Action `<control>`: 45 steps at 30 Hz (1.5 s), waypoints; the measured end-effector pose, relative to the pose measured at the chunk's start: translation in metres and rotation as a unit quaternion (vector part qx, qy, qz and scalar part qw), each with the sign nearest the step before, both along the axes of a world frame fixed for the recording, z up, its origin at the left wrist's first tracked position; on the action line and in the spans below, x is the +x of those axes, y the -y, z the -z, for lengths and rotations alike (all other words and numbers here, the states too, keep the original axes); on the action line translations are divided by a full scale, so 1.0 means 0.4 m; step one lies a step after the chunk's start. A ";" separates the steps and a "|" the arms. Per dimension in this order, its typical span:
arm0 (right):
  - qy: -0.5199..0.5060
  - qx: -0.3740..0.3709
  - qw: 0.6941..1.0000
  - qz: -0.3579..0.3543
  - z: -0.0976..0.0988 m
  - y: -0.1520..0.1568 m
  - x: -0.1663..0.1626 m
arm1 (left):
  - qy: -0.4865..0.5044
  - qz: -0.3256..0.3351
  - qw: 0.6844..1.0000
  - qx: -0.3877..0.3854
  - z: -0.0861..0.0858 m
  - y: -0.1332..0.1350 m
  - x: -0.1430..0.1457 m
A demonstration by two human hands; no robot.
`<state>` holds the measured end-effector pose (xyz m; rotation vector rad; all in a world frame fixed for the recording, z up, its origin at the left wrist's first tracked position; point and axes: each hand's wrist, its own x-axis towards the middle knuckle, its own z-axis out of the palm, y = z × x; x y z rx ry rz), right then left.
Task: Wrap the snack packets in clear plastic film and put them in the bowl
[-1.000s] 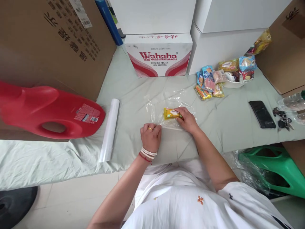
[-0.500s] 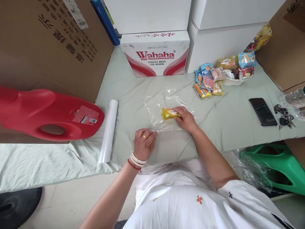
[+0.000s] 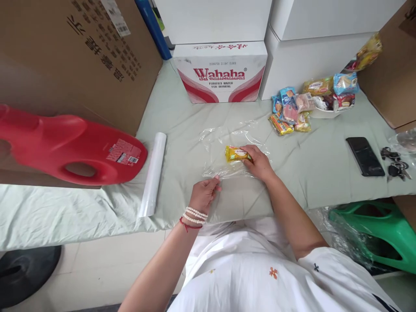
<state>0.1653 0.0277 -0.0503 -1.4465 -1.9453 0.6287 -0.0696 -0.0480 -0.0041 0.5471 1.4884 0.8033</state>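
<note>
A small yellow snack packet (image 3: 236,153) lies on a sheet of clear plastic wrap (image 3: 224,138) spread over the pale green cloth. My right hand (image 3: 258,162) rests on the packet's right end, fingers curled over it and pressing it down. My left hand (image 3: 204,194) is turned palm up at the wrap's near left corner, fingertips pinched on the film's edge and lifting it slightly. A bead bracelet and a red cord sit on my left wrist.
A roll of plastic wrap (image 3: 152,174) lies to the left, beside a red jug (image 3: 71,149) on its side. A Wahaha carton (image 3: 221,71), white boxes and brown cartons stand behind. Several snack packets (image 3: 292,115), a phone (image 3: 365,156) and keys (image 3: 396,162) lie right. A green stool (image 3: 373,229) is below.
My left hand drew back toward me, turned palm up and pinched the near corner of the film. My right hand stayed on the yellow packet.
</note>
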 end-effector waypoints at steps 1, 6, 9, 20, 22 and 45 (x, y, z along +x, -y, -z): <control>-0.001 0.002 1.000 -0.001 0.000 0.000 0.000 | 0.011 -0.006 1.000 -0.004 0.001 -0.007 0.004; -0.004 0.004 1.000 -0.005 0.003 -0.001 0.000 | 0.049 0.002 0.998 -0.028 0.002 -0.017 -0.007; -0.005 0.001 1.000 -0.009 0.004 -0.002 0.000 | 0.057 0.018 0.997 -0.045 -0.004 -0.010 -0.020; -0.008 -0.004 1.000 -0.006 0.005 -0.002 0.001 | 0.041 0.106 0.993 -0.017 -0.040 0.030 -0.113; -0.010 -0.005 1.000 -0.004 0.003 -0.001 0.000 | -0.002 0.109 0.994 0.003 -0.044 0.045 -0.121; -0.010 -0.021 1.000 -0.007 -0.010 0.002 -0.005 | 0.127 -0.079 0.989 -0.007 -0.025 -0.092 0.005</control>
